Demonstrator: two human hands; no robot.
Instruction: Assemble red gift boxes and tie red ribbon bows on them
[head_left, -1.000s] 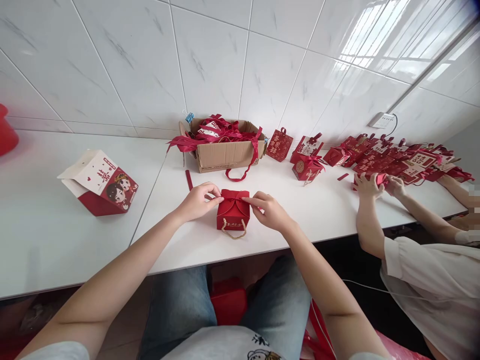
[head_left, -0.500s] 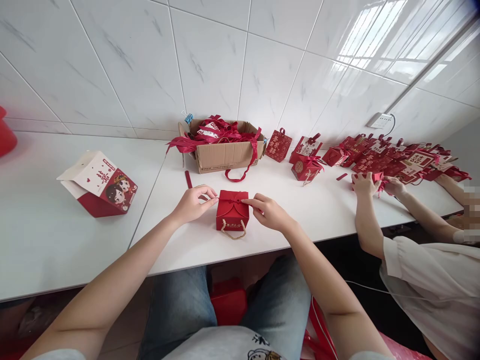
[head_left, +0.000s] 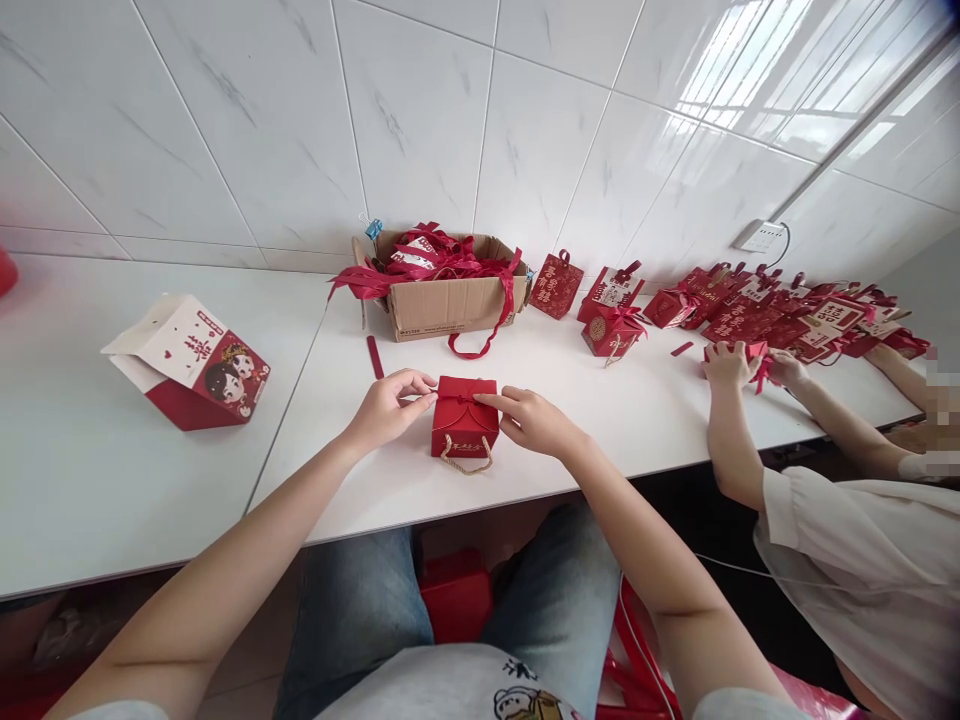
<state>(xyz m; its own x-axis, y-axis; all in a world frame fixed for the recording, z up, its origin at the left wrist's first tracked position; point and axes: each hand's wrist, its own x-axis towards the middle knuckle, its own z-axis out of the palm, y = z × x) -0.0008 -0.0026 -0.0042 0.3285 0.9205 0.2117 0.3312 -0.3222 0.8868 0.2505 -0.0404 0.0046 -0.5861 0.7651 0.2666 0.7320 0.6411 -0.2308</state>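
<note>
An open brown cardboard carton point(head_left: 448, 300) heaped with red satin ribbons point(head_left: 427, 262) is set against the white tiled wall point(head_left: 420, 110) on the white tabletop point(head_left: 135, 470), with a blue binder clip point(head_left: 373, 229) fixed at its back left corner and a short loose red ribbon strip point(head_left: 374, 356) laid just in front of it. A white and red printed paper box with a cartoon couple point(head_left: 191, 362) is seen lying on its side well to the left. To the right, a flat red paper gift bag with gold characters point(head_left: 556, 285) is propped near the wall beside a small red ribboned gift box point(head_left: 609, 333), a crowded row of red gift boxes and tags point(head_left: 787, 315) is spread beyond them, and a white wall socket point(head_left: 759, 237) is mounted above.
</note>
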